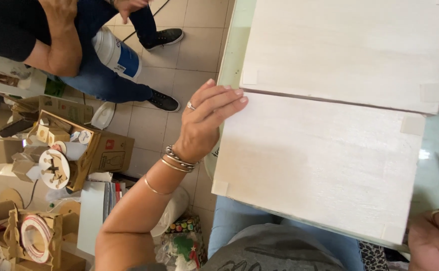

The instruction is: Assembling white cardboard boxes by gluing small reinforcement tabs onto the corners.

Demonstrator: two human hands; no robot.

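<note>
Whitewashed board (319,165) lies just right of my left hand (207,123) — fingers together, flat on its near corner — long axis running rightward; my right hand's (437,241) grip I cannot tell.

Left hand (207,120): bare arm, no sleeve showing anywhere up to the elbow. Silver ring on one of the fingers (191,106), looks like a small band with a bump on top. Stack of bracelets (178,159) at the wrist, a beaded silvery one plus a couple of thin gold bangles. One more thin gold bangle (155,188) further up the forearm. Nails short and plain, pale polish maybe, hard to tell. Right hand (435,241) only partly in view at the bottom right corner, with a ring (436,213) on it too. Grey top (274,253) with some dark print, light blue jeans (259,221) underneath.
</note>
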